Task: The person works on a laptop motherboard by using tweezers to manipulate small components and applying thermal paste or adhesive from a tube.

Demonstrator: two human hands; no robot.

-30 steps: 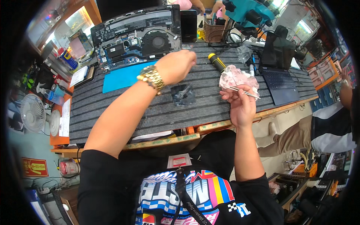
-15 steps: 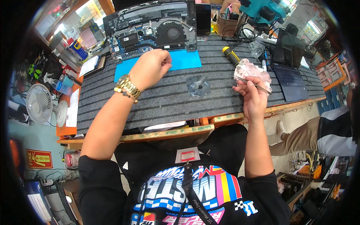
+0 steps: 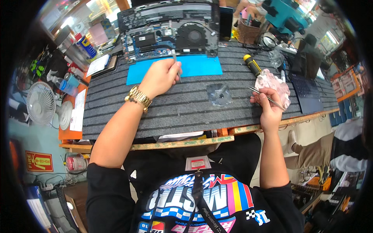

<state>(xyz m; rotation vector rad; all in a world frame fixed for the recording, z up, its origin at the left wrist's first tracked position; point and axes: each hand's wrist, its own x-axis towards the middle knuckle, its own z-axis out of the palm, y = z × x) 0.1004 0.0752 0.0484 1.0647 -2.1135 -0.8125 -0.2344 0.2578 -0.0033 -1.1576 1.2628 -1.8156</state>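
Observation:
My left hand [image 3: 158, 79], wearing a gold watch, is closed on a narrow, flat grey strip with a pale upper end [image 3: 174, 56]; its exact kind is unclear. Just beyond stands an opened laptop base [image 3: 149, 40], tilted up, with its blue circuit board, black fan and battery exposed. A bright blue mat [image 3: 200, 66] lies at its foot, partly under the left hand. My right hand [image 3: 269, 105] grips metal tweezers [image 3: 276, 103], tips toward the left. Beside that hand is a crumpled pinkish-white cloth or tissue [image 3: 274, 82]. Between the hands rests a small clear plastic bag [image 3: 218, 94].
A yellow-and-black screwdriver [image 3: 252, 65] lies behind the pinkish bundle. At the right sits an open dark laptop [image 3: 307, 91]. A wicker basket [image 3: 248, 32] and a phone [image 3: 226, 23] are at the back. A white fan [image 3: 40, 103] stands left; a person's legs [image 3: 311, 149] show right.
The view has shifted, so the bench appears farther right and lower. My left hand has turned, bringing the grey strip into sight. The tweezers stay in my right hand.

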